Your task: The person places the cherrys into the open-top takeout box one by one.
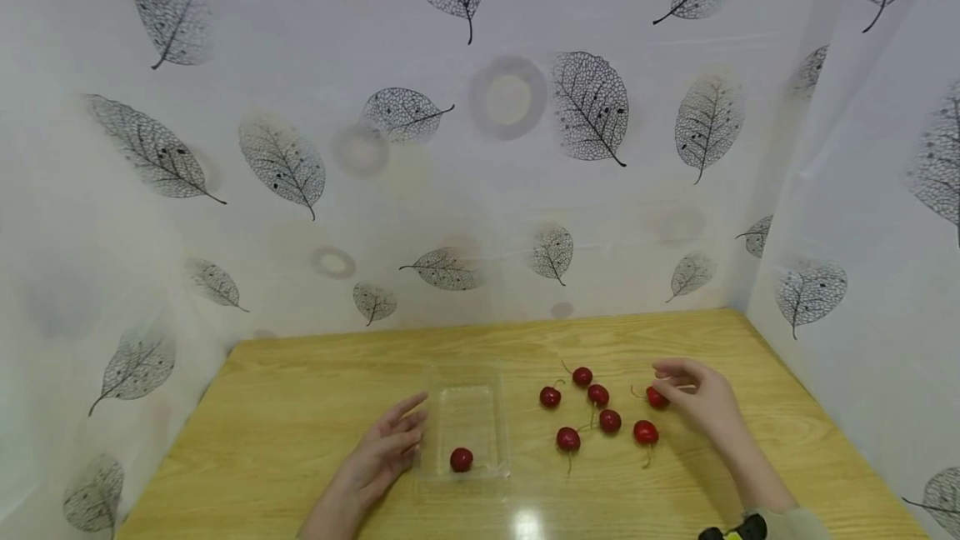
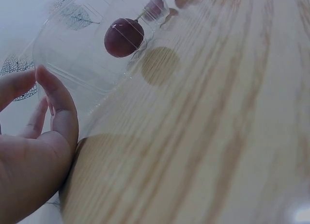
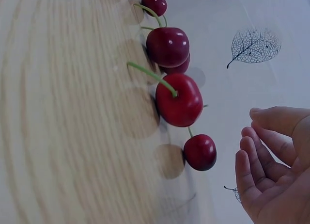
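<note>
A clear plastic box (image 1: 468, 419) sits on the table with one dark red cherry (image 1: 461, 460) at its near end. My left hand (image 1: 386, 448) is at the box's left side, fingers loosely extended. In the left wrist view, its fingertips (image 2: 42, 74) meet at the box's edge; whether they grip the wall is unclear. My right hand (image 1: 697, 397) hovers by the rightmost cherry (image 1: 657, 397), its fingers gently bent. The right wrist view shows a gap between those fingers and the nearest cherry (image 3: 200, 152), with nothing held.
Between the box and my right hand lie several stemmed cherries, among them a bright red one (image 1: 645, 432) and a darker one (image 1: 567, 440). The wooden table (image 1: 300, 407) meets a white leaf-print sheet (image 1: 495, 190) at the back and both sides.
</note>
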`<state>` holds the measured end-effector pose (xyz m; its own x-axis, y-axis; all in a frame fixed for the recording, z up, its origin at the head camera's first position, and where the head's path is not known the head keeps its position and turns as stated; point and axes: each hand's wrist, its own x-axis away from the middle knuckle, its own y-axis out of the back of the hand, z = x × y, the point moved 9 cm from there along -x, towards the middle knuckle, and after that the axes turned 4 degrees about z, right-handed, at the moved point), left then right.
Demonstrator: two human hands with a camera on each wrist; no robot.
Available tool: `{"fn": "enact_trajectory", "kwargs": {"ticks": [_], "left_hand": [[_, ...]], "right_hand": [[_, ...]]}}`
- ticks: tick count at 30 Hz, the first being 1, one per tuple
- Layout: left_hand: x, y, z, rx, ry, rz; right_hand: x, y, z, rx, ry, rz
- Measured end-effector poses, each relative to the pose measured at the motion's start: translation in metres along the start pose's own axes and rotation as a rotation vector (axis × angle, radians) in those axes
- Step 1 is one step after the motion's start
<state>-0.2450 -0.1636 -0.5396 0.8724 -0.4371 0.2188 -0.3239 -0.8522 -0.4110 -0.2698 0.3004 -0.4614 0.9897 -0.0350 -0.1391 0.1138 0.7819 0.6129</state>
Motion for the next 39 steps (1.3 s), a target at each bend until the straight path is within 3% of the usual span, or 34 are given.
{"fn": "enact_trajectory", "kwargs": {"ticks": [20,39], "left_hand": [[-0.001,-0.002,-0.001,0.005,-0.025,0.042],[-0.001,-0.002,-0.002,0.011,-0.043,0.06]], "right_hand": [[0.005,-0.004,-0.04,0.007,-0.135,0.085],[0.004,-0.011,-0.052,-0.001,-0.187,0.137]]}}
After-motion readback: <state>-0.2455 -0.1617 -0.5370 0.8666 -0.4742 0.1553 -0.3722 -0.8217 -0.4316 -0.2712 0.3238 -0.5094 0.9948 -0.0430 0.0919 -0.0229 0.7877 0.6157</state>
